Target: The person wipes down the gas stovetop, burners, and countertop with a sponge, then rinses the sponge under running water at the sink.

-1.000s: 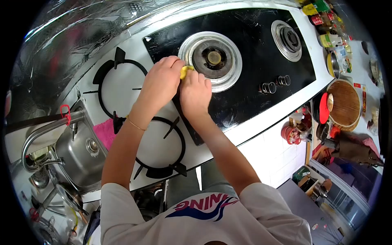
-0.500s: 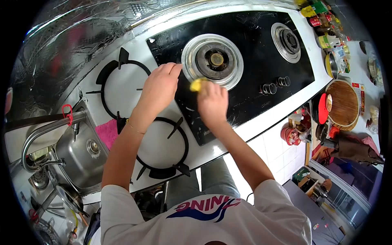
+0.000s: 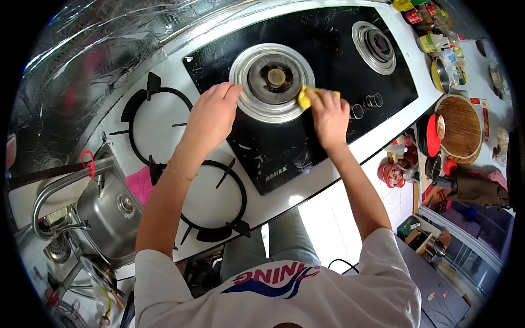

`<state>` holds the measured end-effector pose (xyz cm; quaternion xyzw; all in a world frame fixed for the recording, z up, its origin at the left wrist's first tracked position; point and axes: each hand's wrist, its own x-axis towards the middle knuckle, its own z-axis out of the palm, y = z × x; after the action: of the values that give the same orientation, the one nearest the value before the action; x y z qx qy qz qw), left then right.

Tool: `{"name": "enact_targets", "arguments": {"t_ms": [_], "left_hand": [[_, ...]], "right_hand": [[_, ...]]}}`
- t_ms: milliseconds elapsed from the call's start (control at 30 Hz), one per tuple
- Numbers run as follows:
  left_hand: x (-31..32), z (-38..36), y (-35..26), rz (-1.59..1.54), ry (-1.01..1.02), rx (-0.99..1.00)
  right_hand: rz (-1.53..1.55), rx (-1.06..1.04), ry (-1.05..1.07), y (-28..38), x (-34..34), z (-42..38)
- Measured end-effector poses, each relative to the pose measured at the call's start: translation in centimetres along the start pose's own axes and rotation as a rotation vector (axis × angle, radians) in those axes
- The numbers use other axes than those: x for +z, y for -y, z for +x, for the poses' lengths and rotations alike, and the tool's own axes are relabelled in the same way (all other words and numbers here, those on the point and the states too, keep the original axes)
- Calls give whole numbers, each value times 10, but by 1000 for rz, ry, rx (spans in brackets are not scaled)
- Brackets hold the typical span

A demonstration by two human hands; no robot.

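A black glass gas hob (image 3: 290, 142) lies in front of me, its grates removed. My right hand (image 3: 330, 113) is closed on a yellow cloth (image 3: 305, 99), which touches the right edge of the silver ring (image 3: 252, 107) round the left burner (image 3: 276, 77). My left hand (image 3: 217, 112) is at the left edge of that ring, fingers bent and pressed together; whatever they hold, if anything, is hidden. Two knobs (image 3: 374, 100) are just right of my right hand. The other burner (image 3: 378, 45) is at the far right of the hob.
Two black pan grates (image 3: 131, 136) (image 3: 244, 199) lie on the white counter at left. Beyond them are a pink cloth (image 3: 140, 186) and a steel sink (image 3: 106, 221) with a tap (image 3: 46, 191). Bottles, packets and a round wooden board (image 3: 461, 128) stand at right.
My right hand has moved right with the yellow cloth, from the ring's lower edge to its right side. My left hand stays by the ring's left edge. The view has shifted slightly.
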<state>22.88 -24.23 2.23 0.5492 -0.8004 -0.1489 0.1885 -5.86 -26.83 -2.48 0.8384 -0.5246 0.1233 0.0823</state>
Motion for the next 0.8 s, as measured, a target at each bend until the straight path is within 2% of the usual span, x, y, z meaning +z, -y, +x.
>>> {"name": "enact_targets", "arguments": {"t_ms": [100,167,200,300,400,567,633,767,800], "left_hand": [[2,-8,3,-5,8,-16],[3,-12,5,-5,6,-6],[3,-14,7,5,2,-7],[1,-11,6,35,-25,8],[-2,-6,4,56,-65,39],[1,-1,-3,45,-55,49],[8,1,-6,21,-2,29],[16,6,-8,7,0,42],[16,9,-9,13,2,41]], "right_hand": [[119,80,-31,3,7,4],[230,236,-99,22,3,-15],[218,250,-130,35,3,-30],[189,166,-77,80,-10,-55],[177,154,-101,61,-1,-45],[168,249,-101,6,9,0],[35,230,-18,22,10,-16],[133,234,49,77,-14,-51],[114,230,12,76,-12,-47]]}}
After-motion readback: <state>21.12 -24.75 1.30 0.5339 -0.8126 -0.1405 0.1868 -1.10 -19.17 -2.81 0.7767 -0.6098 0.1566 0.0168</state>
